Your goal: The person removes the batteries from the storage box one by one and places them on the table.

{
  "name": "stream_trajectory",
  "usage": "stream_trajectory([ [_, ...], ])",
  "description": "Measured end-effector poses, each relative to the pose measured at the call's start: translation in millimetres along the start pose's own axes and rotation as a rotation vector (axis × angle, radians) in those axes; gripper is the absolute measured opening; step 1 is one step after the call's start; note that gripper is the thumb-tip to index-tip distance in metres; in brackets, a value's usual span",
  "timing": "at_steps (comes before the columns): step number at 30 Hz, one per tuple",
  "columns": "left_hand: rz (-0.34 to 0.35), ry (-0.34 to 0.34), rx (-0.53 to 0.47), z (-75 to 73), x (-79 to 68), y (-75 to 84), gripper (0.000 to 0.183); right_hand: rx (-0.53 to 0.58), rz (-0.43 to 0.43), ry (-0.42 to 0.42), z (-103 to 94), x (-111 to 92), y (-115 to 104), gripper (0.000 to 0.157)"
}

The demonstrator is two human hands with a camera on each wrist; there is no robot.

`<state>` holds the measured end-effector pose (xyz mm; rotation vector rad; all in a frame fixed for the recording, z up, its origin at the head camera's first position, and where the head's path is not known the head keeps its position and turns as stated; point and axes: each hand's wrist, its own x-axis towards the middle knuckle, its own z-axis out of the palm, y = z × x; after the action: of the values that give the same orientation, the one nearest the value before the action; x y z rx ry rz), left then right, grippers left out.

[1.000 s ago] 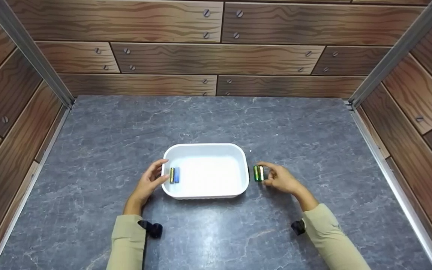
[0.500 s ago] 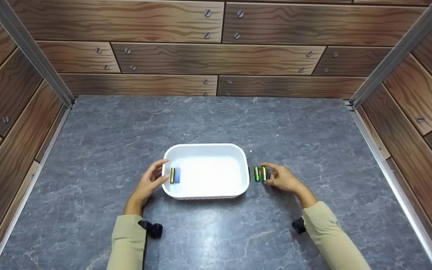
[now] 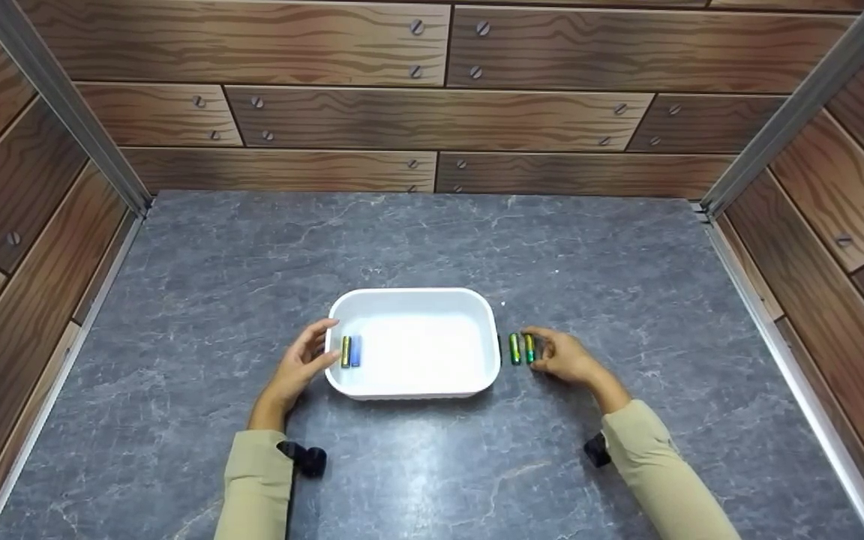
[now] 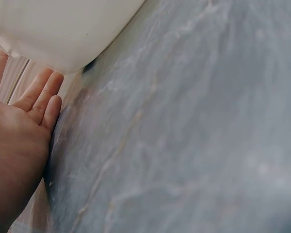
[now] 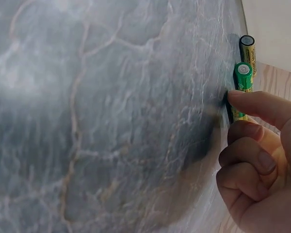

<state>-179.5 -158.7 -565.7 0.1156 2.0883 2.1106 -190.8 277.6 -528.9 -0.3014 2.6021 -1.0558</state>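
My left hand (image 3: 301, 366) rests at the left end of a white tray (image 3: 421, 394), thumb and index finger touching its rim. In the left wrist view, straight fingers (image 4: 35, 101) lie by the tray's outer wall. Inside the tray, near that end, lie a gold-and-dark battery (image 3: 346, 352) and a blue battery (image 3: 355, 351) side by side. Right of the tray, my right hand (image 3: 563, 358) pinches a green battery (image 3: 529, 348) end to end between thumb and index finger. Another green-looking battery (image 3: 515, 349) lies parallel; the right wrist view shows a black-and-gold battery (image 5: 248, 48) beyond the green one.
The grey marbled tabletop (image 3: 417, 240) is bounded by wood-patterned walls (image 3: 432, 120) at the back and both sides. Metal posts (image 3: 792, 112) stand at the back corners. A black wrist camera (image 3: 310, 460) sits by the left sleeve, another (image 3: 595, 450) by the right.
My right hand has shifted slightly right with the pinched battery, so a gap now shows between the two batteries beside the tray. The left hand and tray stay put.
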Motion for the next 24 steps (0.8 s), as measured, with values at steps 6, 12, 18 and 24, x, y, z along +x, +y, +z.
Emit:
stream_trajectory([
  [6, -0.02, -0.002, 0.008, -0.9, 0.2, -0.3, 0.053, 0.019, 0.034, -0.009, -0.1, -1, -1, 0.064],
  [12, -0.026, -0.008, 0.01, -1.6, -0.1, -0.8, 0.053, 0.037, 0.033, -0.006, -0.8, -2, -1, 0.066],
  [18, -0.03, -0.012, 0.002, -1.8, 0.0, -1.2, 0.054, 0.03, 0.021, 0.012, -2.5, -4, -5, 0.061],
  [24, -0.037, -0.018, -0.01, -1.4, -0.2, -0.4, 0.054, -0.008, 0.027, 0.044, -1.6, -4, -14, 0.056],
])
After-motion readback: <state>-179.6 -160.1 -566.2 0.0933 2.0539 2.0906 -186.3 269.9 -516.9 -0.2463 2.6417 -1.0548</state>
